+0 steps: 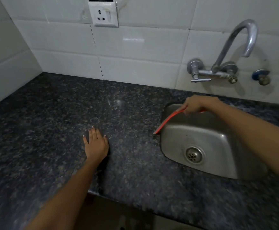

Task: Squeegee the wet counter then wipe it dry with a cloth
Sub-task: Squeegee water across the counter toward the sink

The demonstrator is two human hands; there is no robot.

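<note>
- The dark speckled desk (pixel 44 130) is pressed by the left hand (pixel 95 144), laid flat with fingers spread.
- A red squeegee (pixel 166 121) is gripped by the right hand (pixel 197 104), its blade set at the left rim of the steel sink (pixel 200 138).
- A tap (pixel 231 52) is mounted on the tiled wall above.

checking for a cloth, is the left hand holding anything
No, the left hand lies flat with straight fingers on the bare counter, holding nothing.

Head camera looks down (close) at counter (pixel 52 130).
</note>
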